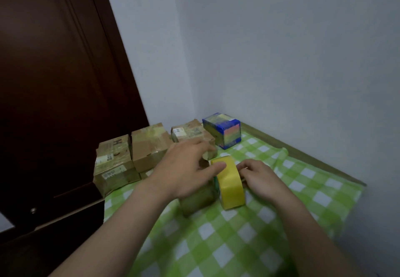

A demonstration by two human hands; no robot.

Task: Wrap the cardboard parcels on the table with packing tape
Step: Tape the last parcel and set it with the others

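Right hand [264,179] grips yellow tape roll [230,188] from its right side, fingers curled behind it. Roll upright on edge, touching small cardboard parcel [199,201] at mid-table. Left hand [186,168] rests spread on parcel top, fingers relaxed, thumb on roll. Green checked cloth [238,246] beneath. Behind, more brown parcels [149,146] in row, blue box [223,129] at far end by wall.

Both bare forearms reach in from the lower edge, converging; the left grip [186,168] lies palm down, fingers spread and nearly straight, thumb stretched rightward; the right grip [264,179] curls its fingers round the tape roll [230,188].
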